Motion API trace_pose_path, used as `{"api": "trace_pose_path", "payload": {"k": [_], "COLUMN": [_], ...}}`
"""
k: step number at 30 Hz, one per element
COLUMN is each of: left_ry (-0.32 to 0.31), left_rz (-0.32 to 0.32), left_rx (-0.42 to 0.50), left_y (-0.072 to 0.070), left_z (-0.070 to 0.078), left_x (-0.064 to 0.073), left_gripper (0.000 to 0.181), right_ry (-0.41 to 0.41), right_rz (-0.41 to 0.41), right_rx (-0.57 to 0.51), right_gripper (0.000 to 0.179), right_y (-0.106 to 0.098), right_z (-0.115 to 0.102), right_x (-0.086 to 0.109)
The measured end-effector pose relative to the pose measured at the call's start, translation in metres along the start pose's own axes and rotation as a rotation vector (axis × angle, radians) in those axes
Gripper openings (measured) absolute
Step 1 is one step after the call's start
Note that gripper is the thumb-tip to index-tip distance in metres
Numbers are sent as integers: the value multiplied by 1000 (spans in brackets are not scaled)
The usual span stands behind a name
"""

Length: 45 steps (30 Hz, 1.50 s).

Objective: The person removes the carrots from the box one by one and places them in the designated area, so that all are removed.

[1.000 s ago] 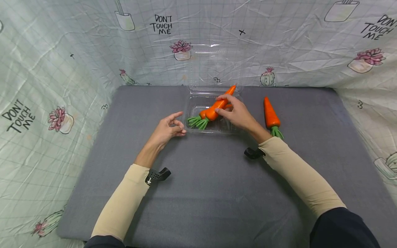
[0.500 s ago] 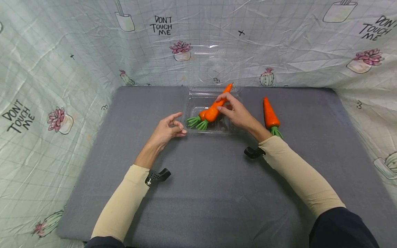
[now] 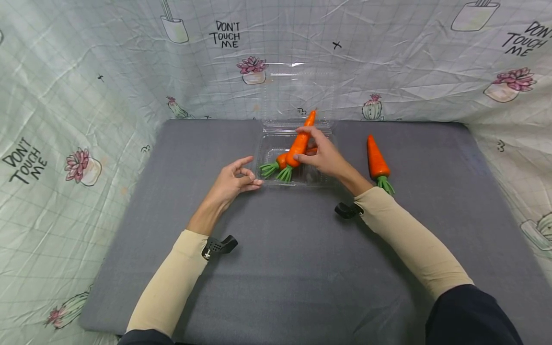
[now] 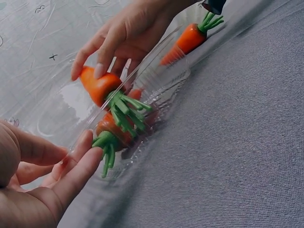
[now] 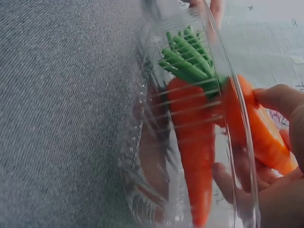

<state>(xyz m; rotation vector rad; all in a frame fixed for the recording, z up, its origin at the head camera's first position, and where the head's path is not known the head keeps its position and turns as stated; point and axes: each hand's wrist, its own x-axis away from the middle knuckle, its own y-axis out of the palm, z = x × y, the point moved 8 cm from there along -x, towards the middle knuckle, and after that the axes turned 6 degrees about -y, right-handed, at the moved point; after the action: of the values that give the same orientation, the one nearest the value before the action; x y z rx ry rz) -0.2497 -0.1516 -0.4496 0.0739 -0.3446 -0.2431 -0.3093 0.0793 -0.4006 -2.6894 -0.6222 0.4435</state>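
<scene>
In the head view, my right hand grips an orange carrot with green stalks, thumb on one side and fingers on the other. That carrot slants over the clear plastic container, its tip pointing to the back and its stalks to the front. Beneath it, another carrot lies inside the container, partly covered in the head view. My left hand is at the container's left side; its fingertips pinch the rim in the left wrist view.
A third carrot lies on the grey tabletop right of the container, stalks toward the front. The container's transparent lid stands raised at the back, against the printed cloth.
My right hand has shifted slightly left, turning the held carrot so its tip swings left and points more straight back. The left hand stays at the container's side.
</scene>
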Motion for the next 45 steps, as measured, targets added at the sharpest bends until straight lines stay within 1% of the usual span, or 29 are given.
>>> {"api": "trace_pose_path", "payload": {"k": [1,4,7,9,13,15,17,19,22,27,31,38,42,45], "left_ry": [-1,-6,-6,-7,-9,-10,-10,-10,-11,-17,-18,-26,-31,-32], "left_rz": [0,5,4,1,-5,-6,-7,-9,-5,-5,-8,6,22,42], "left_rx": [8,32,46,51,46,44,42,40,41,32,32,30,-9,-66], "left_y": [0,0,0,0,1,1,1,1,1,0,0,-1,-2,-3], "left_z": [0,-1,-2,-2,-2,-2,-1,-1,-1,-2,-2,-2,-2,-1], "left_x": [0,0,0,-1,-1,-1,-1,-1,-1,-1,-1,0,-1,-1], "left_gripper": [67,68,68,69,69,69,69,69,69,68,68,68,68,68], "right_ry": [6,3,-4,-6,29,47,56,58,73,120,145,128,149,179], "right_rz": [-1,3,26,46,103,130,140,133,104,51,25,21,28,38], "right_rx": [11,1,-44,-79,-143,-166,-180,-173,-134,-64,-44,-98,-174,-225], "right_gripper": [79,97,102,97,82,79,76,76,78,87,87,83,78,72], "right_y": [1,4,6,7,7,7,7,7,8,10,9,6,1,-4], "right_z": [5,3,3,3,8,10,12,11,10,12,14,12,13,15], "right_x": [-2,-3,-4,-4,-2,-2,-1,-1,0,2,4,5,7,9]}}
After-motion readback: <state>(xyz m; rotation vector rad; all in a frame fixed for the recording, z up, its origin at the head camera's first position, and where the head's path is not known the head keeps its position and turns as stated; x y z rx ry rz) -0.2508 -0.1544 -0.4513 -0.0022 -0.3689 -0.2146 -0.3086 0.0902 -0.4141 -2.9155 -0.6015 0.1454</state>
